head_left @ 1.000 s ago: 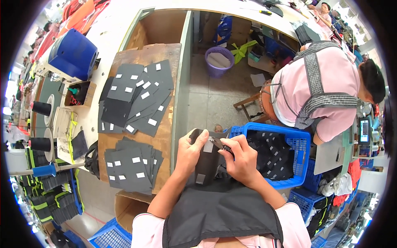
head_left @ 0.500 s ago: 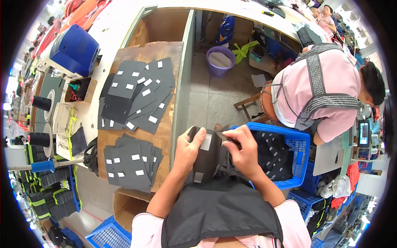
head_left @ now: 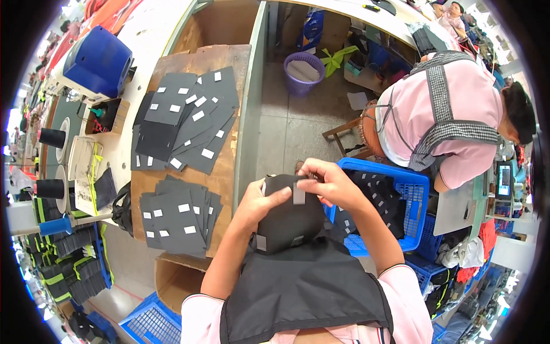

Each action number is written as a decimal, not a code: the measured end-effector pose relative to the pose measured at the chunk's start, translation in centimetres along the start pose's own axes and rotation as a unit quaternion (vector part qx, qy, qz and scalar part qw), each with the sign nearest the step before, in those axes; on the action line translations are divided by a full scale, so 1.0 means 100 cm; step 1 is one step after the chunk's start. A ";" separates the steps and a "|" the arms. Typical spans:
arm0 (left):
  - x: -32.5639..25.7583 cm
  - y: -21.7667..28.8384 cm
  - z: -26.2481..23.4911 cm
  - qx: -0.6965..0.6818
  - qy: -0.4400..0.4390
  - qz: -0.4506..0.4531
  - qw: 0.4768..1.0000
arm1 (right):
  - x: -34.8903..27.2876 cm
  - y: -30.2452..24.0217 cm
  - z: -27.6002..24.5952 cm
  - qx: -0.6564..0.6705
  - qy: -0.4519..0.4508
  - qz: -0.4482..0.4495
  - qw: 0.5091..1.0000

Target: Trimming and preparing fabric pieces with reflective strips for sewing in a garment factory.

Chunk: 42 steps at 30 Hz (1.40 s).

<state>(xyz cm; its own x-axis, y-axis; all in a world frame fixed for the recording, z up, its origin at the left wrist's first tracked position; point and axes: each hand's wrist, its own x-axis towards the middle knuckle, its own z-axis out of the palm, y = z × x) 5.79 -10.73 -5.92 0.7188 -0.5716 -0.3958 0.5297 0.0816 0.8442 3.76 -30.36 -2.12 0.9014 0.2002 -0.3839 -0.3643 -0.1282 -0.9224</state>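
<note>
Black, bendable, fabric-like sheet with white rectangular patches point(head_left: 289, 215) is curved between our two hands, just beyond our black cloth apron point(head_left: 312, 289). We see three pale patches on its upper surface: one under our right fingertips at the far end, two at the near end; any print on them is too small to make out. Our left hand point(head_left: 262, 203) is clamped on the sheet's left far edge, the thumb lying over the top and pointing right. Our right hand point(head_left: 332, 183) reaches in from the right, thumb and fingers together, pinching the far edge at the patch; we cannot tell whether it also hides something. Both our elbows are bent, the forearms angling inward.

On our left, a brown wooden table point(head_left: 228, 182) carries a far pile point(head_left: 163, 137) and a near pile point(head_left: 180, 221) of black sheets with white tags. Just right of our right hand, a blue plastic basket point(head_left: 415, 200) holds more patched black pieces.
</note>
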 end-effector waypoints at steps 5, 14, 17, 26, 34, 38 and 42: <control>-0.002 -0.004 -0.006 -0.145 0.061 -0.068 0.985 | -0.019 0.017 0.025 -0.245 0.250 -0.217 0.911; 0.000 0.005 0.000 -0.129 0.051 -0.061 0.988 | -0.020 0.013 0.020 -0.350 0.226 -0.277 0.866; -0.001 0.005 -0.002 -0.132 0.053 -0.055 0.988 | -0.018 0.014 0.020 -0.397 0.212 -0.303 0.840; 0.000 0.007 -0.007 -0.142 0.060 -0.057 0.986 | -0.006 0.020 0.016 -0.242 0.265 -0.276 0.891; 0.014 -0.006 -0.030 -0.166 0.094 -0.064 0.980 | -0.023 0.064 0.034 0.385 0.045 0.106 0.916; -0.005 -0.032 -0.031 -0.187 0.065 -0.020 0.980 | -0.009 0.051 0.041 0.315 0.133 0.045 0.939; -0.014 -0.026 -0.015 -0.190 0.036 -0.082 0.978 | -0.004 0.049 0.047 0.274 0.143 0.012 0.951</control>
<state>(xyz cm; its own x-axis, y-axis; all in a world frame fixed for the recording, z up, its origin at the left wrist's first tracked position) 4.06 -8.89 -8.06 0.6321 -0.5446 -0.5512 0.7602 0.2982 0.5772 0.51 -26.51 -6.70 0.8893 -0.0793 -0.4503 -0.3821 0.4119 -0.8272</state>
